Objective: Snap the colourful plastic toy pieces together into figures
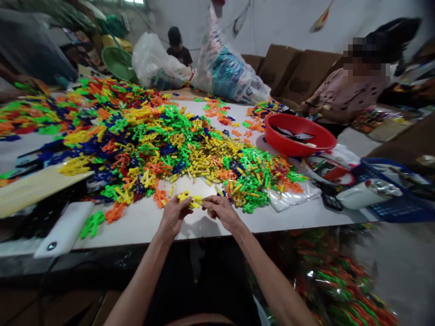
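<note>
A yellow plastic toy piece (190, 199) is held up just over the table's front part. My left hand (176, 213) pinches its left side between thumb and fingers. At its right end, the fingertips of my right hand (222, 211) are closed on it; whether they also grip a separate small part is too small to tell. Beyond my hands lies a heap of small yellow cylinders (200, 165). A pile of green, orange, blue and yellow plastic pieces (142, 136) spreads around them. An orange piece (159, 198) rests close to my left hand.
A white power bank (64, 230) and a green piece (92, 224) lie at the left. Rightward are a red basin (301, 147), clear plastic bags (294, 195) and a blue basket (394, 203). A person (353, 90) sits at the right; another person (180, 50) is behind large bags.
</note>
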